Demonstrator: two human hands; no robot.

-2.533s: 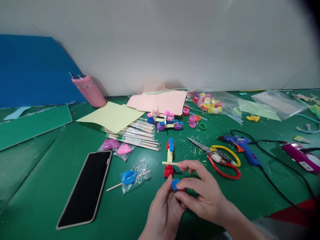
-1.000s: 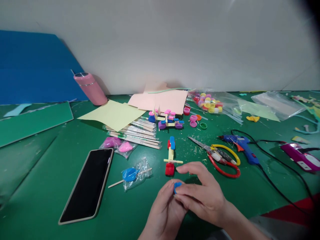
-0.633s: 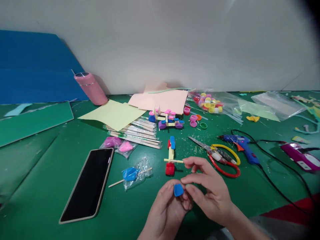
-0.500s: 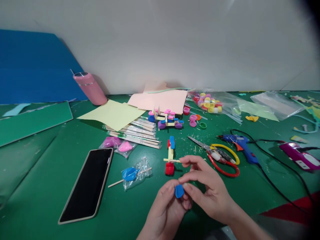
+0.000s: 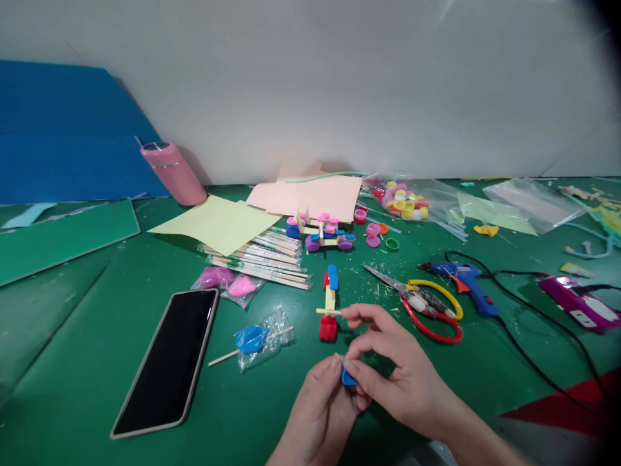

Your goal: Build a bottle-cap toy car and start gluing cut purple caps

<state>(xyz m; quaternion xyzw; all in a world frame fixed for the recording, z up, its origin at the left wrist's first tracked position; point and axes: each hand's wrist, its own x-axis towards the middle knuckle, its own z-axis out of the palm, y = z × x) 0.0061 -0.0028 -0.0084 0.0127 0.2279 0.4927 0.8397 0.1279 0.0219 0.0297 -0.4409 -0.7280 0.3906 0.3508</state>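
Between my two hands is a small lump of blue modelling clay point(image 5: 348, 378), pressed into a flat-sided block. My left hand point(image 5: 323, 395) is closed, its fingers supporting the clay from below and the left. My right hand point(image 5: 395, 369) pinches the clay's upper right side with thumb and index finger, its other fingers raised and curled. Just beyond them lies a small model point(image 5: 330, 298) of pale sticks with red and blue clay parts. A short stick crosses it, close to my right fingertips. To the left, an opened plastic bag point(image 5: 274, 336) holds more blue clay with a stick through it.
A phone point(image 5: 167, 362) lies at left. Scissors point(image 5: 427, 304), a blue glue gun point(image 5: 460, 281) and its cord lie right. Farther back are wrapped sticks point(image 5: 264, 259), a stick-and-clay model point(image 5: 327, 236), bottle caps point(image 5: 373, 236), paper sheets point(image 5: 218, 223) and a pink bottle point(image 5: 173, 173).
My right thumb and fingers have shifted slightly left over the blue clay, covering more of it. The clay looks turned and narrower. The things on the table stay put.
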